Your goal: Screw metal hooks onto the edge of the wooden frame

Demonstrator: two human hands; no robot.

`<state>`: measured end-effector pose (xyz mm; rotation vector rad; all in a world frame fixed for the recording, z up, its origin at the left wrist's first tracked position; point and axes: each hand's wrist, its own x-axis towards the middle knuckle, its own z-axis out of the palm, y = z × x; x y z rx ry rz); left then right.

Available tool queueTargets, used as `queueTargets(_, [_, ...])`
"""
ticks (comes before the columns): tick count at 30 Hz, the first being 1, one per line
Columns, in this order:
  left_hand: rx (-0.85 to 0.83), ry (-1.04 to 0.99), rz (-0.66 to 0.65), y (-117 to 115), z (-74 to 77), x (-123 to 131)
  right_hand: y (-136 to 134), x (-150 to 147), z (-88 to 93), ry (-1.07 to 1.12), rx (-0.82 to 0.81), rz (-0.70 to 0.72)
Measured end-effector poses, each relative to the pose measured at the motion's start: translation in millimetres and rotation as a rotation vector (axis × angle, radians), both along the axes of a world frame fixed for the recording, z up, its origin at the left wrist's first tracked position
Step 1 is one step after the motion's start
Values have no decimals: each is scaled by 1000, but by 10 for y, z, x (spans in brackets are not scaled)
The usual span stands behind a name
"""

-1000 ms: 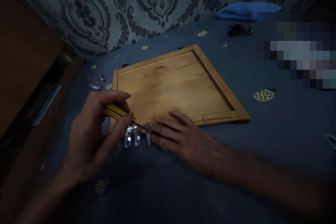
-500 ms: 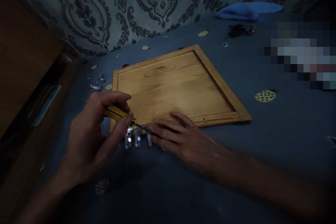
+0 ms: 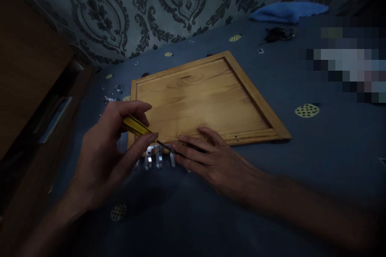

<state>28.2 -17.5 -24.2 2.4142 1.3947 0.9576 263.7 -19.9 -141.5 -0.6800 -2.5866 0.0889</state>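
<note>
My left hand (image 3: 102, 148) is closed round the yellow-and-black handle of a screwdriver (image 3: 136, 125). Its dark shaft slants down to the right, and the tip meets the fingertips of my right hand (image 3: 211, 158). Those fingers stretch left over the near edge of a framed wooden panel (image 3: 196, 96), with the foremost ones against a silver metal hook (image 3: 172, 160); the thumb is hidden. Further silver hooks (image 3: 148, 160) stand along the same edge, below the screwdriver. What the screwdriver tip touches is too small and dark to make out.
Small metal parts (image 3: 111, 99) lie left of the panel on a blue patterned cloth (image 3: 241, 213). At the back are a folded blue cloth (image 3: 288, 12) and a dark crumpled item (image 3: 276, 35). Wooden furniture (image 3: 33, 60) stands left; a patterned wall rises behind.
My left thumb has moved slightly up and right along the screwdriver, and the handle sits a little differently in the fingers. My right hand keeps its place on the panel's edge.
</note>
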Motion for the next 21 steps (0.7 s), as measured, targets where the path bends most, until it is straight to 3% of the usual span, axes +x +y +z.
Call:
queueTargets(12, [-96,-3,-46,-16,-9,-14,5,15,2,18,-56,14])
queueTargets(21, [-5,15,-5,-31,62,-39,18,10,-51,58,-40,15])
